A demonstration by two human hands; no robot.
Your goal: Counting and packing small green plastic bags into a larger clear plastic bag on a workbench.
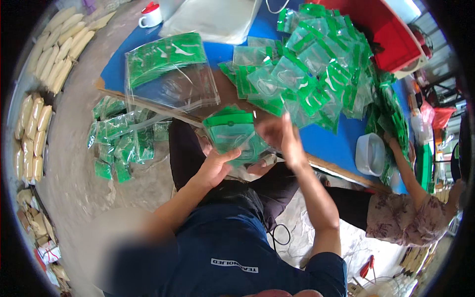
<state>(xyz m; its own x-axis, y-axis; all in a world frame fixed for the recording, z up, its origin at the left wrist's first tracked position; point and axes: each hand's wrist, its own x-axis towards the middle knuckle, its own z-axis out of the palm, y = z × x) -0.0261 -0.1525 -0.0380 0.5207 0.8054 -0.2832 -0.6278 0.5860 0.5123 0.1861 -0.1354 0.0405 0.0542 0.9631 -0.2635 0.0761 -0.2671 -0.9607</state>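
Observation:
In front of my lap, my left hand (217,166) is closed on a small stack of clear plastic packets (230,131) with green tops, thumb across the front. Just right of the stack, at the table edge, is my right hand (289,141). Its fingers are partly smeared by motion but look stretched out, and nothing shows in them. Beyond it, a large loose pile of similar green and clear packets (309,69) spreads over the blue table (326,148). Packets with green tops lie in a big clear bag (170,89) at the table's left edge.
More bagged green packets (123,133) lie on the floor at left. A red crate (378,29), a white tub (370,153), a stack of clear sheets (210,20) and a lidded cup (150,16) stand on the table. Another person's arm (405,171) reaches in at right.

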